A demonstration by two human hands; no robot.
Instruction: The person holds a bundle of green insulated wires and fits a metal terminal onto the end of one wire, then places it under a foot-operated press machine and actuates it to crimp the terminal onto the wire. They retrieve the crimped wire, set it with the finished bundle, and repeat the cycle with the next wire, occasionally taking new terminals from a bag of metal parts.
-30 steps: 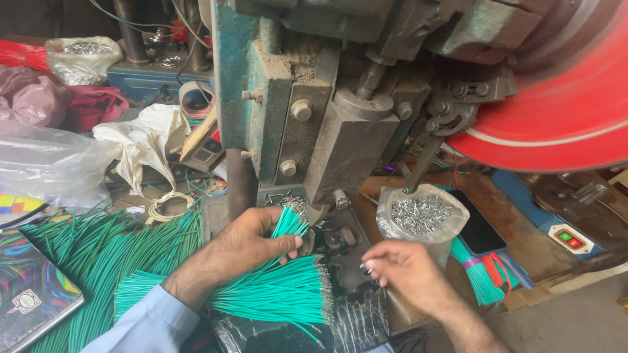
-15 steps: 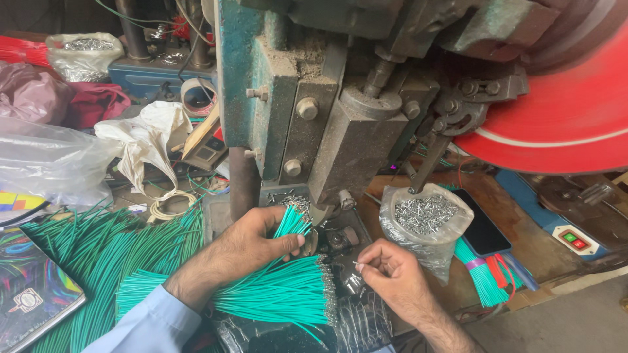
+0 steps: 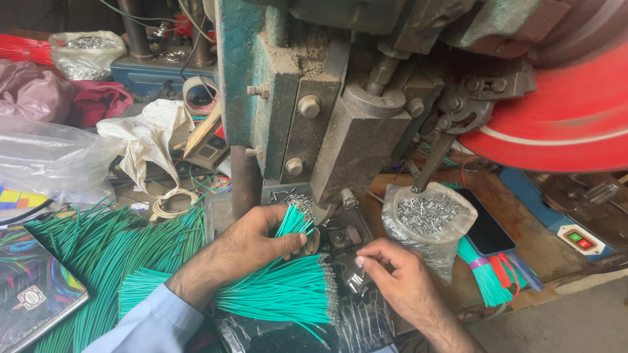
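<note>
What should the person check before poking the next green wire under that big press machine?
1. Left hand has a firm grip on the small bunch of green wires: ok.
2. Right hand holds a metal piece ready: cannot tell, its fingertips pinch something too small to see.
3. Fingers away from the press ram: not ok, both hands sit just below it.
4. Bag of metal pieces open and close by: ok.
5. Finished wires lying out of the way: ok, beneath the left wrist.
6. Red flywheel stopped: cannot tell.
</note>
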